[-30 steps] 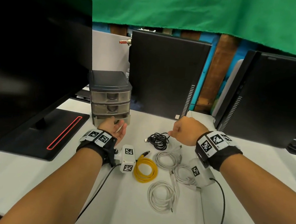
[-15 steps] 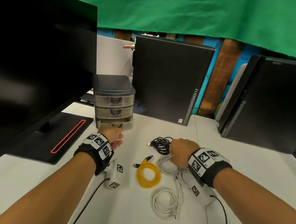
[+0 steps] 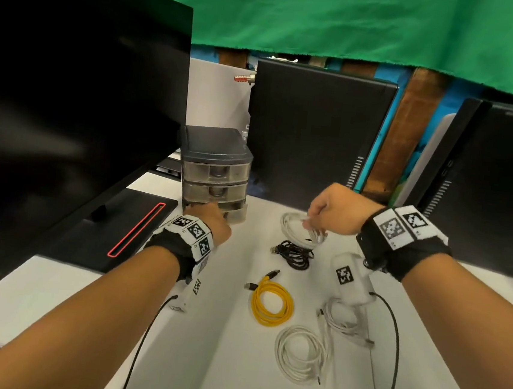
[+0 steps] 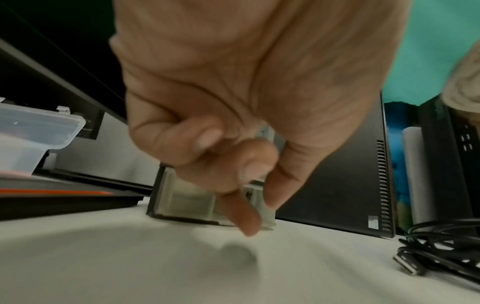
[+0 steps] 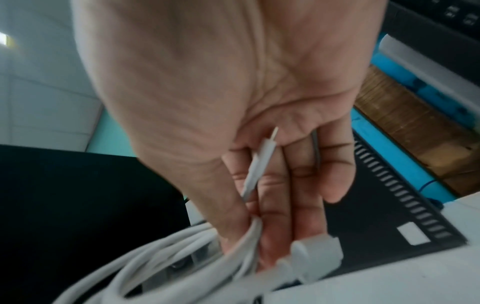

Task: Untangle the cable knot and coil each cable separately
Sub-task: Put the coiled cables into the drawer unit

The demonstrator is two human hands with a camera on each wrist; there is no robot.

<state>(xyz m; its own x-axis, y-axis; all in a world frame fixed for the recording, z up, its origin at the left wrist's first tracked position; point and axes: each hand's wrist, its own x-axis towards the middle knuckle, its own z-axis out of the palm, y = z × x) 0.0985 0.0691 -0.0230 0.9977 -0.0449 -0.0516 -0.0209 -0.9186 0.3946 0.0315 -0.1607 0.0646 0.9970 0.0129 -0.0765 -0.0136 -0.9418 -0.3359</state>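
My right hand (image 3: 319, 213) (image 5: 259, 226) grips a coiled white cable (image 3: 293, 226) (image 5: 155, 257) and holds it above the table, behind the black coil (image 3: 295, 254) (image 4: 441, 246). On the table lie a yellow coil (image 3: 271, 304) and two white coils, one in front (image 3: 301, 354) and one (image 3: 343, 323) partly under my right wrist camera. My left hand (image 3: 215, 218) (image 4: 257, 216) is at the bottom drawer (image 3: 237, 214) (image 4: 187, 201) of a small grey drawer unit (image 3: 215, 152). Its thumb and index finger pinch the drawer's front, and the drawer sticks out a little.
A big black monitor (image 3: 70, 98) on a flat base (image 3: 104, 230) fills the left side. Two black computer towers (image 3: 311, 130) (image 3: 494, 186) stand along the back. A clear plastic box (image 4: 33, 131) sits left of the drawer unit. Black wrist-camera leads trail over the white table (image 3: 217, 363).
My right hand came down on a white coil beside the black one, took hold of it and lifted it up and back. My left hand stayed at the bottom drawer.
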